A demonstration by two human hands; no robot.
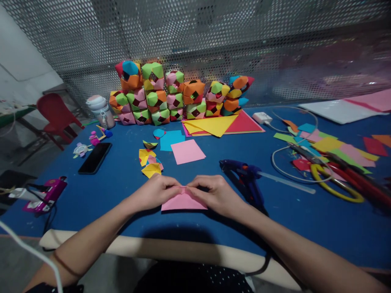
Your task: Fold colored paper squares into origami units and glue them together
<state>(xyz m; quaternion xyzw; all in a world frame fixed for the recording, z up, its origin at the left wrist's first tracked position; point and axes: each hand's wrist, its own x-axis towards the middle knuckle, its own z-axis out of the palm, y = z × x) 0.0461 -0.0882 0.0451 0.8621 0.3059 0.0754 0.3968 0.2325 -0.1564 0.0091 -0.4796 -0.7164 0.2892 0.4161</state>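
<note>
A piece of pink paper (184, 202), folded over, lies at the near middle of the blue table. My left hand (157, 190) grips its upper left part, thumb on top. From the other side my right hand (215, 193) pinches the upper right part, and the two thumbs almost meet at the top edge. Just beyond the hands are a flat pink square (188, 151), a blue square (171, 140) and several small folded yellow pieces (152, 169). A blue hot glue gun (244, 171) with a clear glue stick lies right of my right hand.
Stacked multicoloured paper balls (159, 99) line the back against a perforated metal panel. Larger coloured sheets (241, 124) lie before them. At right are paper scraps (332, 146), a white cable and yellow-handled scissors (336, 191). A phone (95, 158), bottle (100, 110) and purple power strip (49, 195) occupy the left.
</note>
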